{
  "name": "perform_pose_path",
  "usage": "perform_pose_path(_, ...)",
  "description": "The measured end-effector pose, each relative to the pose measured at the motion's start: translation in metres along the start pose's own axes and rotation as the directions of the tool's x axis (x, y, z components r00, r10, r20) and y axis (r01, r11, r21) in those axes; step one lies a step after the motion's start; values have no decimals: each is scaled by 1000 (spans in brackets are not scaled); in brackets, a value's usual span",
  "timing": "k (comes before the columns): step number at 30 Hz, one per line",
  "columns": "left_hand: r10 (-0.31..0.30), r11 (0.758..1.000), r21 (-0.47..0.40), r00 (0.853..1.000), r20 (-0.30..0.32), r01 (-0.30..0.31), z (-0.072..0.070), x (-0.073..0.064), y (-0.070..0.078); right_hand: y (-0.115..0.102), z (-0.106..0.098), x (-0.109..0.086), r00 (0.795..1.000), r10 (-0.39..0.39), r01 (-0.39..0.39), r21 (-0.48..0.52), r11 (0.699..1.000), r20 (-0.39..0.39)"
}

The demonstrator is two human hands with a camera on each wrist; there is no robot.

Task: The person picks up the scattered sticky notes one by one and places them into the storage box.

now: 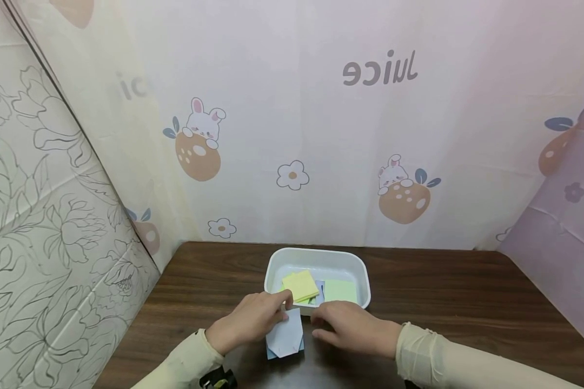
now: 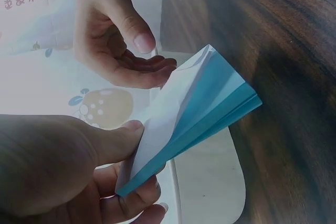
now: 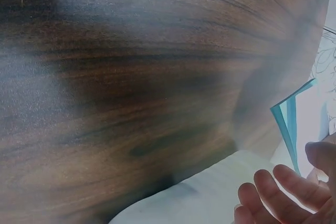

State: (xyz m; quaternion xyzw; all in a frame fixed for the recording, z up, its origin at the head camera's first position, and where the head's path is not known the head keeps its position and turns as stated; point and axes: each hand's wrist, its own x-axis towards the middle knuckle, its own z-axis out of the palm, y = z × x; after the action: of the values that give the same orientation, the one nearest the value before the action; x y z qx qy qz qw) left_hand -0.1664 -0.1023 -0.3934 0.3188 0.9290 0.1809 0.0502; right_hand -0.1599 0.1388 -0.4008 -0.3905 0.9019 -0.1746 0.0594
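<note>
My left hand (image 1: 255, 319) pinches a folded piece of paper (image 1: 286, 335) between thumb and fingers, in front of the white tray. The left wrist view shows the paper (image 2: 218, 87) as pale white on one face and blue inside, with its layers partly spread at the far end. My right hand (image 1: 352, 327) is just to the right of the paper, apart from it, with loosely bent fingers and nothing held. In the right wrist view its fingers (image 3: 281, 192) appear near the blue and white paper edge (image 3: 286, 124).
The white tray (image 1: 316, 252) stands on the dark wooden table (image 1: 433, 286) behind both hands. In it lie a stack of yellow paper squares (image 1: 300, 284), a light green square (image 1: 339, 290) and something bluish. A printed curtain (image 1: 292, 124) hangs behind the table.
</note>
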Motion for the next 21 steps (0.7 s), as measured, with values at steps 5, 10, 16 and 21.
perform_pose_path(5, 23, 1000, 11, 999, -36, -23, 0, 3, -3, 1, -4, 1, 1000, 7, -7, 21, 1000, 0)
perform_pose_path(10, 32, 999, 29, 997, -70, -30, -3, 5, -5, 3, -6, 3, 1000, 7, -7, 7, 1000, -10)
perform_pose_path(16, -3, 1000, 14, 998, -69, 4, -13, 8, -5, 5, -6, 3, 1000, 4, -5, -22, 1000, -30)
perform_pose_path(21, 3, 1000, 11, 997, -75, -2, -17, 9, -6, 6, -7, 2, 999, 0, -1, -33, 999, -42)
